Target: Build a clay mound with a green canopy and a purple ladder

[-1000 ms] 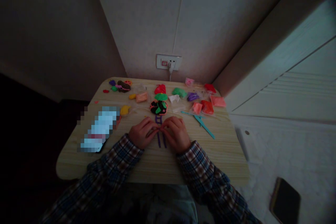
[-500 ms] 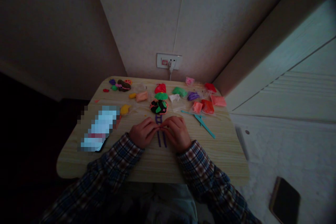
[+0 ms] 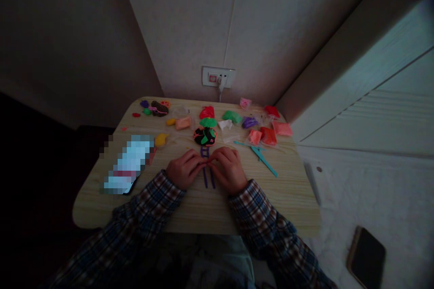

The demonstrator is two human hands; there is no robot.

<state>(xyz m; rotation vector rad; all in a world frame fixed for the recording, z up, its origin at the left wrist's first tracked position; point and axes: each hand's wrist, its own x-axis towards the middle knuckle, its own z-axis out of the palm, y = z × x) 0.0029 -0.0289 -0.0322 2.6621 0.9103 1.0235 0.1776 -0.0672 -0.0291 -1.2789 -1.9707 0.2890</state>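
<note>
A ladder shape of thin purple clay strips (image 3: 205, 184) lies on the table, with two long rails and a few rungs at its far end. Over its middle, my left hand (image 3: 185, 169) and my right hand (image 3: 228, 170) meet fingertip to fingertip, both closed in a pinch. Whatever sits between the fingertips is too small and hidden to make out. Just beyond the ladder is a black clay piece (image 3: 205, 137) with green and orange parts, and a green clay piece (image 3: 208, 122) touches its top.
Bagged clay lies along the back, including red (image 3: 268, 136), purple (image 3: 250, 122) and green (image 3: 232, 116) lumps. Teal modelling tools (image 3: 266, 163) rest at right. A lit phone (image 3: 130, 165) lies at left; a dark phone (image 3: 367, 257) is on the white surface beside the table (image 3: 281, 216).
Both hands keep nearly the same pinch over the purple ladder. The whole view has shifted very slightly; nothing on the table has visibly moved.
</note>
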